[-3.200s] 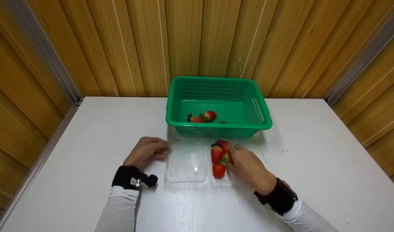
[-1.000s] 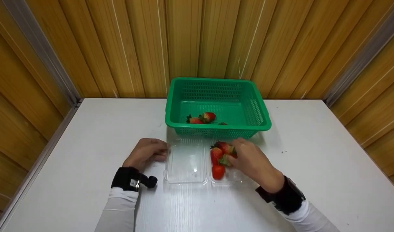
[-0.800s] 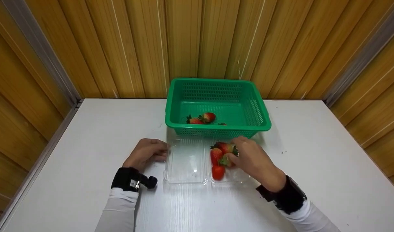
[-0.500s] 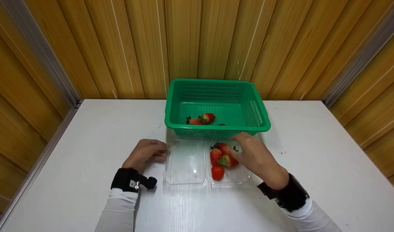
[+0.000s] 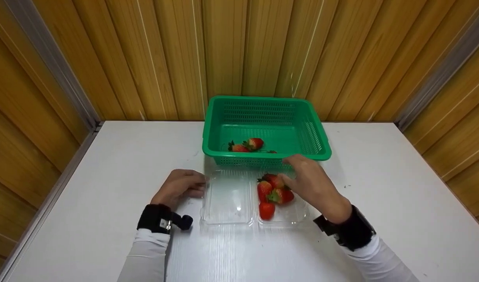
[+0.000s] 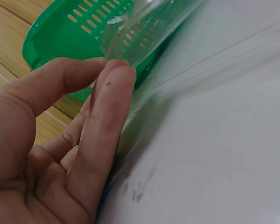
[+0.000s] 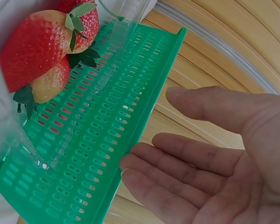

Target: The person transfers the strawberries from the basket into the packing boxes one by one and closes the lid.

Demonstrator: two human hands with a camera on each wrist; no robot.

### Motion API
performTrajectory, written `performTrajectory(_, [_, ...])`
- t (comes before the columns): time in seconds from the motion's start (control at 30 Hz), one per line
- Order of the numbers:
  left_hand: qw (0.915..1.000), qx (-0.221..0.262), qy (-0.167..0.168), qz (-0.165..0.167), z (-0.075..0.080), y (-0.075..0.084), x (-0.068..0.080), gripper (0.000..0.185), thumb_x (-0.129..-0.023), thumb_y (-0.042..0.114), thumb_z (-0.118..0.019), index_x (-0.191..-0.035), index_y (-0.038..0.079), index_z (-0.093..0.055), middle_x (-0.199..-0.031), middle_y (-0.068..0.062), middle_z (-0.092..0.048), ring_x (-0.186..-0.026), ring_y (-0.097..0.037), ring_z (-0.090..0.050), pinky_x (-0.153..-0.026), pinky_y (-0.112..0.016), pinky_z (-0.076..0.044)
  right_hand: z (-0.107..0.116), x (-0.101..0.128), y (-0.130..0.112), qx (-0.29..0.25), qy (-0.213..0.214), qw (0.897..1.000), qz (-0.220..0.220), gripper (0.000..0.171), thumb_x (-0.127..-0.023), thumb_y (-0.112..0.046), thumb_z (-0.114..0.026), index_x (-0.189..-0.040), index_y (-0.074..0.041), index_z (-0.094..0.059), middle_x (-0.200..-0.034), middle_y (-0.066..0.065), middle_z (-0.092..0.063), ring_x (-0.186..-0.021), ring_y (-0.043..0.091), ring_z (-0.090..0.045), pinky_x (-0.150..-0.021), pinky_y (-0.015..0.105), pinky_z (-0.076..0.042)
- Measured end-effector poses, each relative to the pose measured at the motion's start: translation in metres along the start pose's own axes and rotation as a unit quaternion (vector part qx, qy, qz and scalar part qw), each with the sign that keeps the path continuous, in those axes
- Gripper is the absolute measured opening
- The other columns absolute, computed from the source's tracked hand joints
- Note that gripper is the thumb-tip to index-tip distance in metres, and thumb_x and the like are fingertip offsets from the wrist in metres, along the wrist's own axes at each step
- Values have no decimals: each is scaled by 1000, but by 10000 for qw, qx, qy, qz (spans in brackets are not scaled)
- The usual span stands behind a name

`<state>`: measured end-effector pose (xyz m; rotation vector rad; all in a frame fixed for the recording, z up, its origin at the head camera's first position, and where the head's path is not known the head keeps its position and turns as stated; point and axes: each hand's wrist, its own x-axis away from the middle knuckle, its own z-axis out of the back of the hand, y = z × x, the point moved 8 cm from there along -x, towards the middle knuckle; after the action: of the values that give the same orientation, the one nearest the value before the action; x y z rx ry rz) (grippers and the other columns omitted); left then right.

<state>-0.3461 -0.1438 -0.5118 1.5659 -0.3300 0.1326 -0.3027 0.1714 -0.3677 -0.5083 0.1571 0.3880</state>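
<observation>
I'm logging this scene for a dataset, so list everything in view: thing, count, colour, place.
basket: one, green, far middle of the table, against the wall.
berries in basket: two clear, red, near-left of its floor; a third partly hidden by the rim.
clamshell: one, clear, open, just before the basket.
berries in clamshell: four, red, in its right half.
table: one, white.
wall: wooden, behind and at both sides.
wrist cameras: two, black, one on each wrist.
sleeves: two, white.
left hand: fingers against the clamshell's left edge.
right hand: open, empty, over the clamshell by the basket's near wall.
</observation>
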Motion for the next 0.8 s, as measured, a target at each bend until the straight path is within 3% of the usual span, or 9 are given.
performTrajectory(0.8, [9997,183,-99,-99,-2,1,-1,20,-94,7,-77,-106,-9,-74,-97,-18,-74,-75,-18,-73,-72,-30,-65,12,-27,3,134,140,9998,76,39,-98,-9,-78,-129,12,-66,-131,28,-66,-125,43,-62,-105,56,-55])
